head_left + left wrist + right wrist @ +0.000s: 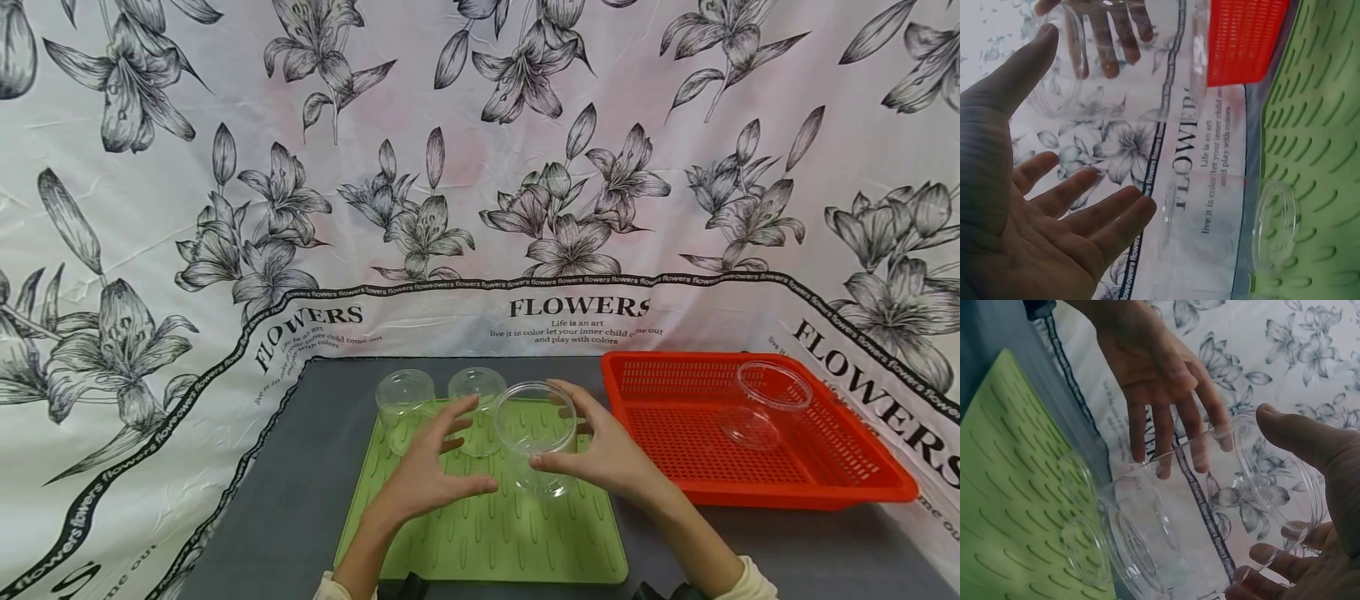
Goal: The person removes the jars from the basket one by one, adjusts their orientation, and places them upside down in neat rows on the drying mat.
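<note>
My right hand (609,450) holds a clear plastic cup (525,442) near its rim, with the thumb on the near side and the fingers behind. In the right wrist view the same cup (1179,506) is tilted and see-through, above the green mat. My left hand (431,471) is spread to the left of this cup, thumb and fingers apart, gripping nothing; its palm faces the cup in the left wrist view. Two more clear cups, a left one (406,408) and a middle one (474,412), stand at the back of the green ridged mat (487,542).
A red slotted plastic basket (765,497) stands on the right, with another clear cup (757,408) inside. Dark grey cloth (285,500) covers the table under the mat. A flower-printed curtain (420,325) encloses the back and sides.
</note>
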Available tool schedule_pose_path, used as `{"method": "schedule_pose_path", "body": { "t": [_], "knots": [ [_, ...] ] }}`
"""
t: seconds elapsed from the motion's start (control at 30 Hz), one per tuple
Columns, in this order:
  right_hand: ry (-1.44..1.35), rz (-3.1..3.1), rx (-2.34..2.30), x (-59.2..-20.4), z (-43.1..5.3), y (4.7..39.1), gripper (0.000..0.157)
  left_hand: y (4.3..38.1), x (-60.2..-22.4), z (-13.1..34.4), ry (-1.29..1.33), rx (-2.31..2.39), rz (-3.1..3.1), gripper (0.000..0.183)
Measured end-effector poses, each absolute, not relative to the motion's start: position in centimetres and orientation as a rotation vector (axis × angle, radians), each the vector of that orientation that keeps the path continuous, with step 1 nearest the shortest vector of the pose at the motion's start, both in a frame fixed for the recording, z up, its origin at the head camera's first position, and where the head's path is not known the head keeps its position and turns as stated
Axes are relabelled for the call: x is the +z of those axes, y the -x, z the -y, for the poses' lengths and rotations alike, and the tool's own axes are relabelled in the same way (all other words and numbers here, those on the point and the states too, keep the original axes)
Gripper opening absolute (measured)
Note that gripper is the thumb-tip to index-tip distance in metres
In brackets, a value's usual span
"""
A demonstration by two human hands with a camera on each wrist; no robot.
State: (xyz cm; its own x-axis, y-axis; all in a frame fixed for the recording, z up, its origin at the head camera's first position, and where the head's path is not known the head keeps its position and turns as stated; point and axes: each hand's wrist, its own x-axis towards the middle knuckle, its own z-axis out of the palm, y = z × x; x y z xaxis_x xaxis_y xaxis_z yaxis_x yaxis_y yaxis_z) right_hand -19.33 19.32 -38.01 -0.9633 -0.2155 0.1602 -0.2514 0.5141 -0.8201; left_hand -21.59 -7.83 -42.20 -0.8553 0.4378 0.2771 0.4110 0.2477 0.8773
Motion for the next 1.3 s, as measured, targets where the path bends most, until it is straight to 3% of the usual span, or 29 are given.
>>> {"method": "schedule_pose_path", "body": {
  "t": [0.9, 1.3],
  "knots": [
    [-0.656, 2.704, 1.51, -39.0, -17.9, 18.2, 0.098, 21.1, -42.9, 6.2, -0.996, 1.781, -2.255, 0.102],
    [-0.776, 2.594, 1.454, -39.7, -18.5, 18.3, 0.108, 21.1, -43.6, 6.6, -1.007, 1.89, -2.21, 0.101]
  ]
}}
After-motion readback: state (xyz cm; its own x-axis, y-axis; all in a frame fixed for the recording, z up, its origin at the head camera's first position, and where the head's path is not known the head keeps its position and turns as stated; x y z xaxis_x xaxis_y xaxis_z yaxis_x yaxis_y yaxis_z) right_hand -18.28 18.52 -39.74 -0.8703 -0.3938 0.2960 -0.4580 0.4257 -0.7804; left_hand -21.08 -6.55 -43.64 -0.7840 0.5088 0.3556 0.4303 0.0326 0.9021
